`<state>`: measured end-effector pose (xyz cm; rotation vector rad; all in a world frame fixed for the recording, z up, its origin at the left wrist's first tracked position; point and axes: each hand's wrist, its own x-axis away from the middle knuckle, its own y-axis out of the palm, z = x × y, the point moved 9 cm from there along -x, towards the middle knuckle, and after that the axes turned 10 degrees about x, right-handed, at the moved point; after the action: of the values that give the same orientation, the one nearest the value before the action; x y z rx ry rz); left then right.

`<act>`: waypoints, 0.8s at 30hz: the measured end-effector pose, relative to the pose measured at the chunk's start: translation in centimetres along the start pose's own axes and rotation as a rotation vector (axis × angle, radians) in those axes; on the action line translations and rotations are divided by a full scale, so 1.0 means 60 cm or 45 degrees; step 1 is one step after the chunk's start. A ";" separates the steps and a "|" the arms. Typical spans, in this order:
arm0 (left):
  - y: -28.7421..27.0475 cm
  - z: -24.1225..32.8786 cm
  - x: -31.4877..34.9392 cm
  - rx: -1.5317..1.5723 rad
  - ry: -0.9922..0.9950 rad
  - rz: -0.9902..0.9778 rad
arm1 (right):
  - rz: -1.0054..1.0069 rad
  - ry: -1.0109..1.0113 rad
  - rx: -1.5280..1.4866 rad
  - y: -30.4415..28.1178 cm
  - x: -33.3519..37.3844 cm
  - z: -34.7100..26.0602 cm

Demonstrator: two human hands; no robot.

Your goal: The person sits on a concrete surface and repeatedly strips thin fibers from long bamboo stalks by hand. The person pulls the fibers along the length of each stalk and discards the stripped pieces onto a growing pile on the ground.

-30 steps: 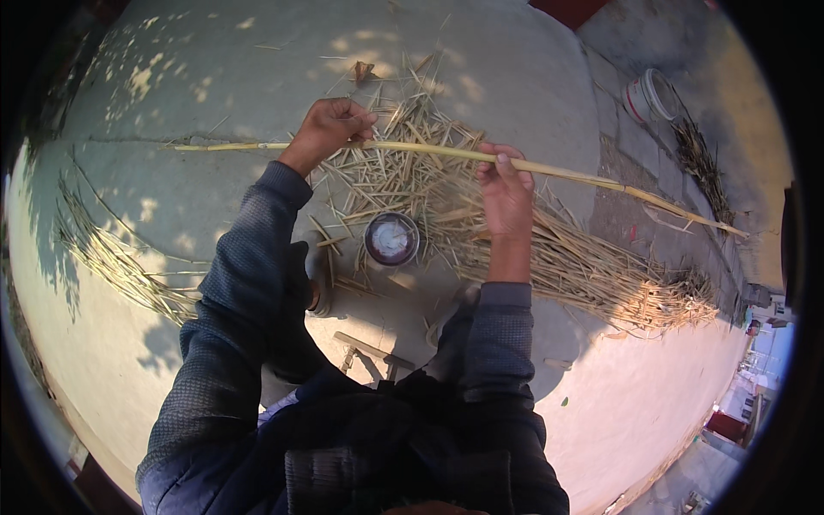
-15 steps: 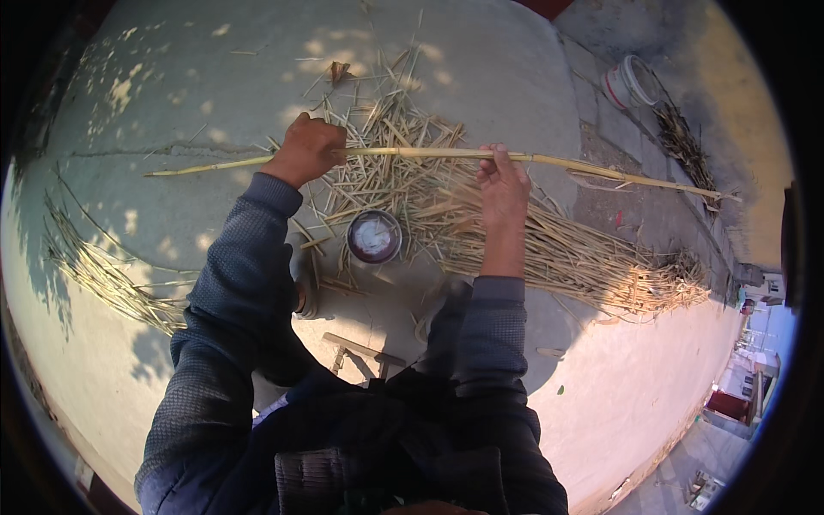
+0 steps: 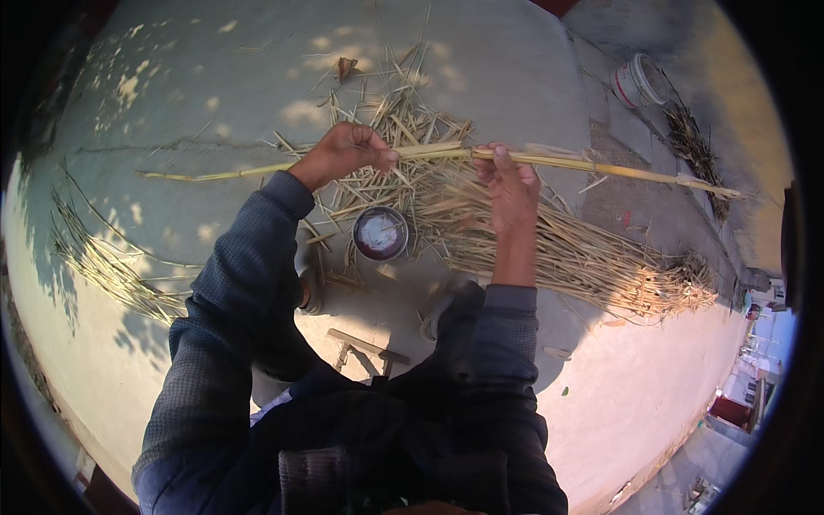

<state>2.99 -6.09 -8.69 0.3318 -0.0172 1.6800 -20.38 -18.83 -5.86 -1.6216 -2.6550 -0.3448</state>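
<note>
The left hand pinched the stalk between thumb and bent fingers; the right hand pinched it too, thumb on top. Taking the stalk's middle as the clock's centre, it ran from nine o'clock to just past three, both tips unsupported. It could have snapped between the grips if they bent or twisted it hard, and the pale strip that looked loose beside the right thumb could have pricked a finger. The straw bits lay beneath, and the bowl stood at seven o'clock, where a dropped piece could have landed. The large bundle lay toward four, the small bundle toward eight. Half a second earlier, the left hand was farther toward nine, knuckles up; now its thumb showed and the hands were closer together.
</note>
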 end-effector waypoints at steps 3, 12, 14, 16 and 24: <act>-0.065 -0.007 -0.005 0.244 -0.043 0.354 | -0.034 0.025 0.015 0.001 0.001 0.009; -0.049 0.126 0.048 -1.731 0.809 0.769 | -0.036 0.101 0.064 0.036 0.005 0.029; 0.024 0.113 0.033 -1.322 0.857 0.371 | 0.014 0.107 0.077 0.050 0.007 0.037; 0.077 0.109 0.035 -1.092 0.883 0.219 | 0.073 0.120 0.059 0.063 0.010 0.046; 0.053 0.098 0.002 -0.596 0.615 0.237 | 0.033 0.026 -0.075 0.086 0.013 0.029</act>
<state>1.12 -7.62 -2.46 -0.4406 -0.0827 1.8418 -16.06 -15.54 -6.50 -1.6570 -2.6310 -0.4406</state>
